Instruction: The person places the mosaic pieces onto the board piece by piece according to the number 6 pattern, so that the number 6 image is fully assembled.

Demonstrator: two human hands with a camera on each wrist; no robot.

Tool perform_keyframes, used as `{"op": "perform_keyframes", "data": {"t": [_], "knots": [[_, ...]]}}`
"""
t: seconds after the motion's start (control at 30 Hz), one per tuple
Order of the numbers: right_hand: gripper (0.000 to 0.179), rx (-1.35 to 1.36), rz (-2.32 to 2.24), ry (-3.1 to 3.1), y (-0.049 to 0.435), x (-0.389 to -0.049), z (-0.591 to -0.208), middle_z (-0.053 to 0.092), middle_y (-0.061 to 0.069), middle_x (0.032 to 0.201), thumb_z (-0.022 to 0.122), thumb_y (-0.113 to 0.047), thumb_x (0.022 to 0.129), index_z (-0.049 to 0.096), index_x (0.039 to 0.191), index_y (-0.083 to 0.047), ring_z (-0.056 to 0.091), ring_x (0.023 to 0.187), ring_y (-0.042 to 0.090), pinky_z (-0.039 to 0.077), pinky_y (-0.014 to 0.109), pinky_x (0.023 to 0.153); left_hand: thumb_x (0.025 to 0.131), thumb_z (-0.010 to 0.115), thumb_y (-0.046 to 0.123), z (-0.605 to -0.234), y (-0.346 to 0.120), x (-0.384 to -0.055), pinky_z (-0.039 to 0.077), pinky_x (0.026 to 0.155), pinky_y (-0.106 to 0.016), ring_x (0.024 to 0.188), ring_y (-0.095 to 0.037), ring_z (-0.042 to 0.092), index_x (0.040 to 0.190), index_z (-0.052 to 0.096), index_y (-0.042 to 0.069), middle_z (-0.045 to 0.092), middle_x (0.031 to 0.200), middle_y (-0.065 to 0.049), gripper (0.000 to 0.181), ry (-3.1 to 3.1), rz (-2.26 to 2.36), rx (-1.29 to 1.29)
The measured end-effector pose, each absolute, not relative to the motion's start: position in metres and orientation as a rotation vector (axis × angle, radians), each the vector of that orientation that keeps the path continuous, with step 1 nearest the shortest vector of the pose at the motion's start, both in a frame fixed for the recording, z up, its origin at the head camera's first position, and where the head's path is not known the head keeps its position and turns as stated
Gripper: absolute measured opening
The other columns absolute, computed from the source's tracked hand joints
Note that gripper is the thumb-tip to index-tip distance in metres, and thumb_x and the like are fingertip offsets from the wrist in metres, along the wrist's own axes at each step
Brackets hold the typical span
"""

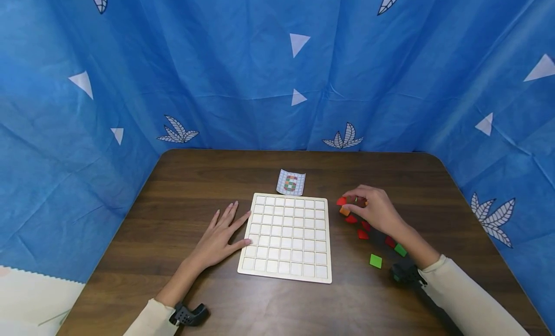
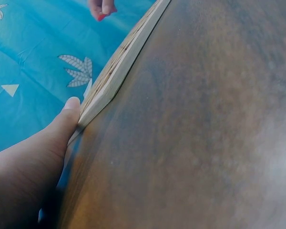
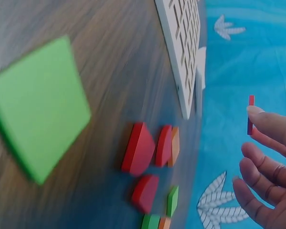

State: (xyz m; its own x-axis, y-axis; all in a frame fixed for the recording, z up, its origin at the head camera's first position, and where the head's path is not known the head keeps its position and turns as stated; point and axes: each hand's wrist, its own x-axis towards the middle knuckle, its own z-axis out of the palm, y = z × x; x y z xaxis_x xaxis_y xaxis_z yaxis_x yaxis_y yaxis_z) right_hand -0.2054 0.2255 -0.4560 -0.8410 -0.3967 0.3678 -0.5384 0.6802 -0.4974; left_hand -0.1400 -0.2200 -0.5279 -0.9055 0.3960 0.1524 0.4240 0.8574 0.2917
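The right hand [image 1: 375, 208] holds a red piece [image 1: 341, 201] just to the right of the grid board [image 1: 286, 237], level with its upper rows, so the cells lie to the left of the fingers. In the right wrist view the piece shows edge-on, its long axis nearly upright there, and it seems raised off the desk [image 1: 195, 181]. The left hand [image 1: 218, 242] is farther from it, across the board. The right thumb and index finger are closed in a pinch on the piece; the other 3 fingers bend loosely, clear of it. The left fingers lie straight and spread, gripping nothing, the thumb tip at the board's left edge. An orange piece [image 1: 345, 211] and loose red pieces [image 1: 363, 235] are near the right hand; a green square [image 1: 376, 261] lies closer to the person.
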Motion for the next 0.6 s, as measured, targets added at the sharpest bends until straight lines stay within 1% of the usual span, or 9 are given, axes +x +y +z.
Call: {"op": "perform_keyframes", "data": {"t": [0.07, 0.2, 0.3, 0.43, 0.53, 0.6], "knots": [[0.027, 0.764, 0.907, -2.671, 0.219, -0.204, -0.455, 0.069, 0.000, 0.087, 0.088, -0.012, 0.079, 0.079, 0.105, -0.009, 0.059, 0.074, 0.017, 0.056, 0.034, 0.065, 0.095, 0.051, 0.071, -0.528, -0.220, -0.140, 0.008, 0.122, -0.061, 0.156, -0.032, 0.011, 0.162, 0.029, 0.031, 0.014, 0.169, -0.015, 0.081, -2.943, -0.489, -0.651], [0.026, 0.798, 0.937, -2.679, 0.206, -0.204, -0.454, 0.069, -0.001, 0.086, 0.088, -0.014, 0.080, 0.080, 0.105, -0.009, 0.062, 0.076, 0.019, 0.059, 0.039, 0.068, 0.095, 0.051, 0.070, -0.528, -0.220, -0.140, 0.008, 0.122, -0.061, 0.156, -0.032, 0.012, 0.162, 0.029, 0.031, 0.015, 0.169, -0.015, 0.081, -2.937, -0.491, -0.653], [0.026, 0.822, 0.948, -2.685, 0.197, -0.204, -0.455, 0.068, -0.002, 0.085, 0.088, -0.015, 0.081, 0.080, 0.105, -0.009, 0.062, 0.075, 0.022, 0.056, 0.036, 0.065, 0.095, 0.051, 0.070, -0.528, -0.220, -0.140, 0.008, 0.122, -0.061, 0.156, -0.031, 0.012, 0.162, 0.029, 0.031, 0.014, 0.169, -0.015, 0.081, -2.935, -0.492, -0.655], [0.027, 0.859, 0.948, -2.697, 0.186, -0.204, -0.454, 0.068, -0.003, 0.085, 0.087, -0.014, 0.081, 0.080, 0.107, -0.009, 0.060, 0.073, 0.018, 0.054, 0.031, 0.062, 0.095, 0.051, 0.070, -0.528, -0.221, -0.140, 0.007, 0.122, -0.061, 0.156, -0.031, 0.011, 0.162, 0.029, 0.031, 0.014, 0.169, -0.015, 0.081, -2.934, -0.491, -0.655], [0.026, 0.880, 0.939, -2.706, 0.178, -0.204, -0.454, 0.066, -0.004, 0.084, 0.086, -0.013, 0.082, 0.080, 0.107, -0.010, 0.057, 0.072, 0.016, 0.053, 0.030, 0.062, 0.095, 0.051, 0.070, -0.529, -0.221, -0.140, 0.007, 0.122, -0.061, 0.156, -0.031, 0.011, 0.162, 0.029, 0.030, 0.014, 0.169, -0.015, 0.081, -2.934, -0.490, -0.655], [0.026, 0.890, 0.929, -2.715, 0.174, -0.204, -0.454, 0.064, -0.005, 0.082, 0.087, -0.013, 0.082, 0.080, 0.107, -0.011, 0.057, 0.072, 0.017, 0.051, 0.029, 0.062, 0.095, 0.052, 0.070, -0.528, -0.221, -0.140, 0.007, 0.122, -0.061, 0.156, -0.032, 0.011, 0.162, 0.029, 0.030, 0.014, 0.169, -0.015, 0.081, -2.934, -0.492, -0.656]]}}
